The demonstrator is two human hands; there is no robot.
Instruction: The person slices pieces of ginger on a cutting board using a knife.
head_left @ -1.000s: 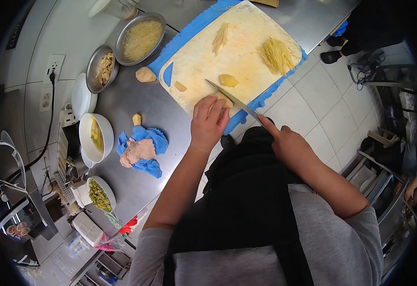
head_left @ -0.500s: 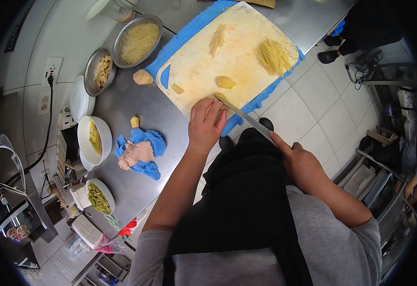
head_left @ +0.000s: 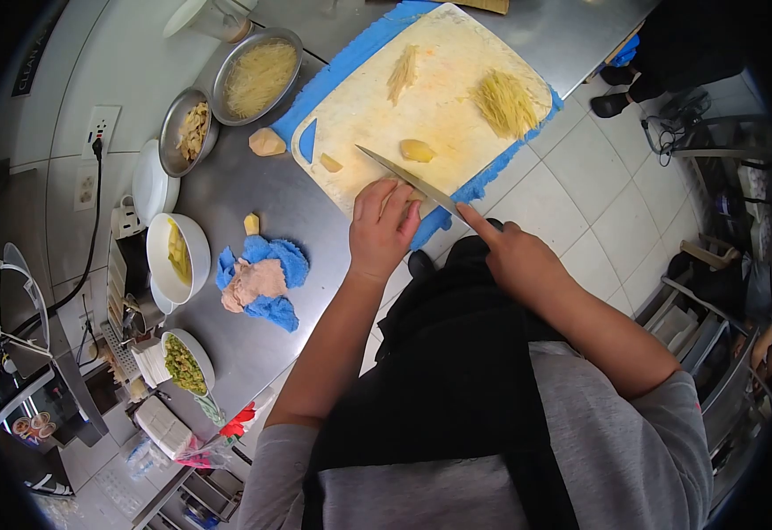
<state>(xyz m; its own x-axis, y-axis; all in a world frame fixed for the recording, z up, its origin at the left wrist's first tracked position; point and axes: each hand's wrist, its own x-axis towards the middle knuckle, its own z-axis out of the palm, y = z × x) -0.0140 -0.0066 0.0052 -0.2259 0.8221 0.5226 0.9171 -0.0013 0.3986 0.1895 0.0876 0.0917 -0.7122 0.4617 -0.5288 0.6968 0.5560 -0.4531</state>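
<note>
My right hand [head_left: 520, 256] grips a kitchen knife [head_left: 411, 177], index finger laid along the blade's heel. The blade slants over the near edge of a white cutting board [head_left: 443, 97], its tip pointing up and left. Against the blade, my left hand [head_left: 381, 225] presses down with bent fingers on a pale yellow piece of peeled potato [head_left: 416, 193], mostly hidden beneath the fingers and blade. Beyond the knife lie a larger potato chunk [head_left: 417, 150] and a small potato wedge [head_left: 330, 162]. Fine potato strips [head_left: 505, 104] are heaped at the board's right, with a smaller bundle [head_left: 401, 74] farther back.
A blue cloth [head_left: 479, 183] lies under the board. To the left are a metal bowl of shreds [head_left: 261, 78], a metal bowl of peelings [head_left: 193, 132], a potato piece [head_left: 266, 142], white bowls [head_left: 202, 265] and crumpled cloths [head_left: 262, 278]. Another person's shoes [head_left: 609, 104] show at upper right.
My right hand has moved up and left, pushing the knife farther forward across the board beside my left fingers. My left hand stays in place.
</note>
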